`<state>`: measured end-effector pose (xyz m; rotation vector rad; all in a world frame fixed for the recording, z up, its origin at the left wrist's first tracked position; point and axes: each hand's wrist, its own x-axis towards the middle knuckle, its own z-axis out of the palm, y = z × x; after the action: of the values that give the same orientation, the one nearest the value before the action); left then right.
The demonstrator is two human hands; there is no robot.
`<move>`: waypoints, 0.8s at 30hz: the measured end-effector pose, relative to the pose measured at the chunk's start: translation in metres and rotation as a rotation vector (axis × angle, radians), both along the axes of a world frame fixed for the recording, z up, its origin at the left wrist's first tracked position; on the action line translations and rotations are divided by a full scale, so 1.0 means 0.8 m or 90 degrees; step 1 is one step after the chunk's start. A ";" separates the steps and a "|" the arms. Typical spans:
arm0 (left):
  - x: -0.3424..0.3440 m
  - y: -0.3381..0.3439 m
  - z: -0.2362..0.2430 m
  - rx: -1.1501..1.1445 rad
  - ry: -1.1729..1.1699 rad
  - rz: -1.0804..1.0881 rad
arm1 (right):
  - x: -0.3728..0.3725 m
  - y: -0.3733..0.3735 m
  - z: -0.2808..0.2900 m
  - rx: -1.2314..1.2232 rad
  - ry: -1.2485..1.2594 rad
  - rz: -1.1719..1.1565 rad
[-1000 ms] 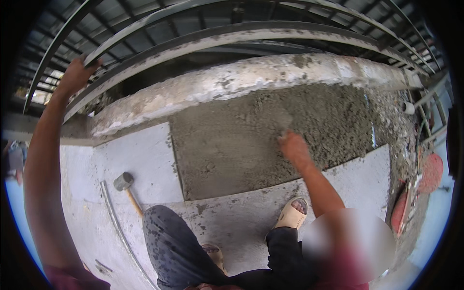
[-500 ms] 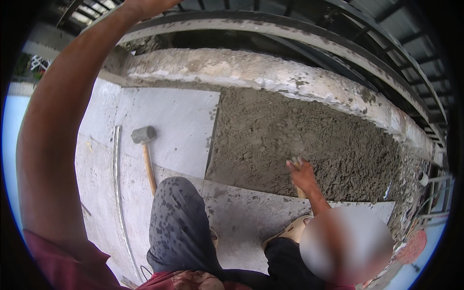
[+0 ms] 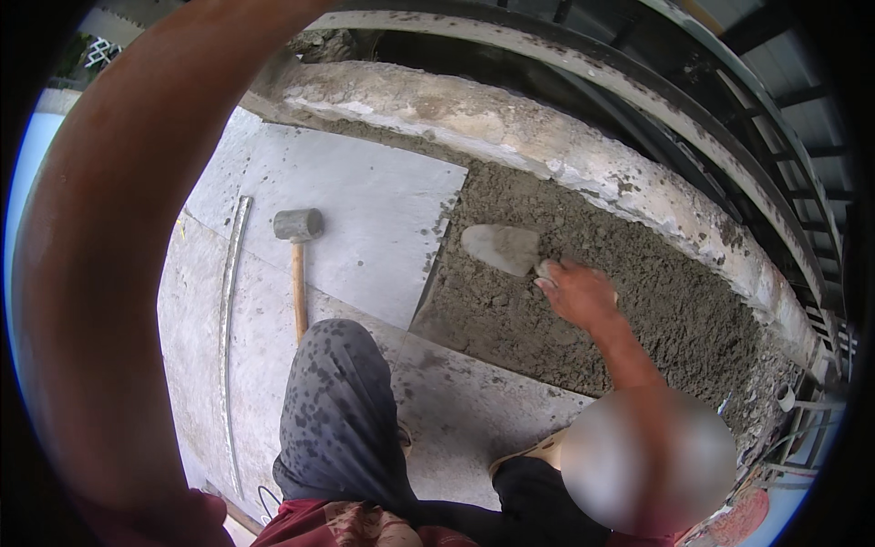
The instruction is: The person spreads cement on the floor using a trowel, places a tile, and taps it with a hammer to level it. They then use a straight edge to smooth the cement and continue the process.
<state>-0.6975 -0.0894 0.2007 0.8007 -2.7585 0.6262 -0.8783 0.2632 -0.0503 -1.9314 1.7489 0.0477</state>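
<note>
My right hand (image 3: 581, 292) is closed round the handle of a trowel, whose pale rounded blade (image 3: 501, 248) lies flat on the grey wet mortar (image 3: 656, 301), pointing left. The mortar bed borders a large grey tile (image 3: 355, 205) on its left. My left arm (image 3: 100, 237) stretches up along the left side and leaves the picture at the top, so the left hand is hidden from sight. On the tiles a rubber mallet (image 3: 299, 225) with a wooden handle rests, its lower end meeting my knee.
A long metal straightedge (image 3: 231, 319) lies on the tiles left of the mallet. Beyond the mortar runs a low rough concrete ledge (image 3: 510, 128), with metal railings (image 3: 583, 55) above it. My bent leg (image 3: 337, 410) and a beige clog (image 3: 538, 448) stand on the near tiles. Rubble (image 3: 756, 401) lines the right side.
My right hand has moved up and over the mortar, and the trowel blade, blurred before, now shows clearly, pointing left. My left hand has passed out of the top of the picture. The view has shifted.
</note>
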 end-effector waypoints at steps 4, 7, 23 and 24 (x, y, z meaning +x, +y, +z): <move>-0.001 -0.004 -0.004 -0.033 -0.006 -0.005 | 0.028 -0.061 -0.014 0.031 0.083 0.032; 0.000 -0.004 -0.001 -0.032 -0.025 0.010 | 0.029 -0.106 -0.021 0.066 0.096 -0.037; -0.002 -0.025 -0.007 -0.097 -0.078 -0.082 | 0.110 0.035 -0.008 0.500 -0.359 -0.270; 0.001 -0.031 -0.010 -0.116 -0.053 -0.094 | 0.122 0.049 -0.018 0.393 -0.293 -0.222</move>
<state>-0.6966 -0.1146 0.1927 0.5373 -2.7505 0.8841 -0.7806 0.3023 -0.0644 -1.0812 1.4986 0.0129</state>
